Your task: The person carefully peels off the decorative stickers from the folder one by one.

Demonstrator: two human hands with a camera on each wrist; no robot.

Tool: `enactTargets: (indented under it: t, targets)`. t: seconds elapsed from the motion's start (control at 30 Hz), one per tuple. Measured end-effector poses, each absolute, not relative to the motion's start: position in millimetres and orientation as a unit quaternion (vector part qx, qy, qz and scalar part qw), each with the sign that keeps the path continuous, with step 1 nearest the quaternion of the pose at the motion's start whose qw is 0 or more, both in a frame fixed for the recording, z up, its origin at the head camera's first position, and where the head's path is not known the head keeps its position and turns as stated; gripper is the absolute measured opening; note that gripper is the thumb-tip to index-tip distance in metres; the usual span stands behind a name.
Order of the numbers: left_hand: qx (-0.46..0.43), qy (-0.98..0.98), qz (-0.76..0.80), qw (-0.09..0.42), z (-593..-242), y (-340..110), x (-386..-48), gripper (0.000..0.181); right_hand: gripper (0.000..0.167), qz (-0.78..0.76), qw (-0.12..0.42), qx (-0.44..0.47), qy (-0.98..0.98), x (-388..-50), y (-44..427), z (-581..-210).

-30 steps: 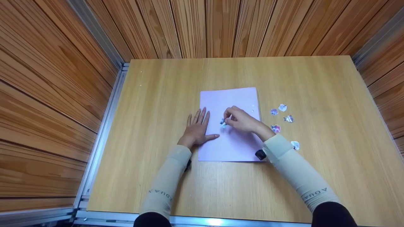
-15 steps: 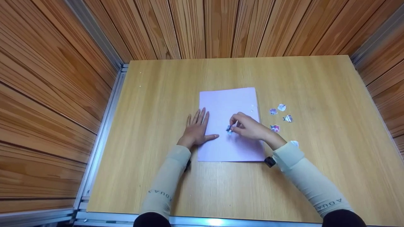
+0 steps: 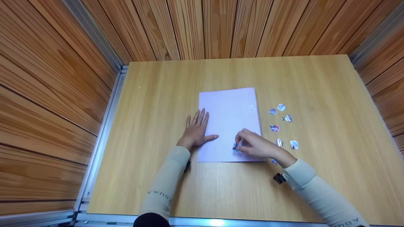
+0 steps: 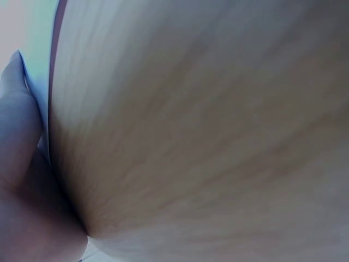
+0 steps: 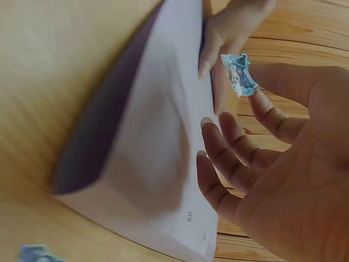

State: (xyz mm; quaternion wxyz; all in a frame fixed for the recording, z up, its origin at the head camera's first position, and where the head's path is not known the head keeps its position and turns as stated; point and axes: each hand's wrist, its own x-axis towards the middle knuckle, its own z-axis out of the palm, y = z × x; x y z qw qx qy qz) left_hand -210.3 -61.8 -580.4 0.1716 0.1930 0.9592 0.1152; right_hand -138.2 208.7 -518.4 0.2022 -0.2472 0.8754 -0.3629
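Observation:
A lilac, paper-like folder or booklet (image 3: 227, 110) lies on the wooden table. My left hand (image 3: 193, 132) rests on its left edge with the fingers straight and the thumb spread across the surface. Over the folder's lower right part, my right hand (image 3: 255, 145) pinches a small shiny blue sticker (image 5: 239, 75) between thumb and index finger. The other right-hand fingers are loosely bent in the right wrist view. From the left wrist camera, only part of the hand (image 4: 22, 158), the folder's edge and the table show.
Several small fish- and shell-like stickers lie right of the folder, among them a pink one (image 3: 274, 128), a striped fish (image 3: 287, 118) and a pale one (image 3: 294, 144). Small clear dots (image 3: 251, 110) sit near the folder's right edge. Wood-panel walls (image 3: 221, 28) surround the table (image 3: 164, 88).
My right hand has moved toward me and slightly right over the folder, still pinching the sticker. More stickers on the right have come into sight. The left hand has stayed put.

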Motion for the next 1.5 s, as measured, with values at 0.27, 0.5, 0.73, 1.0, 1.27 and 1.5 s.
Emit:
enactTargets:
  t: [0.27,0.5,0.73,1.0,1.27,1.5]
  targets:
    - [0.194,0.958,0.119,0.172,-582.7,-61.6,-210.0,0.11,0.012,-0.346,0.227,-0.25,0.876,-112.5,211.6,-525.1]
    - [0.194,0.959,0.123,0.169,-583.2,-60.9,-209.2,0.11,0.005,-0.336,0.236,-0.273,0.87,-96.0,211.1,-528.5]
    - [0.195,0.957,0.13,0.17,-583.9,-60.9,-209.9,0.11,0.004,-0.306,0.239,-0.276,0.88,-82.3,207.8,-532.4]
    - [0.191,0.956,0.125,0.183,-589.0,-60.7,-213.0,0.111,0.01,-0.276,0.196,-0.296,0.893,-77.9,206.8,-542.6]
    - [0.191,0.956,0.134,0.178,-591.9,-61.2,-212.9,0.111,0.012,-0.233,0.158,-0.302,0.911,-75.3,204.9,-549.1]
    - [0.192,0.958,0.126,0.171,-582.6,-60.6,-210.9,0.111,0.018,-0.237,0.15,-0.296,0.913,-77.3,204.2,-548.8]
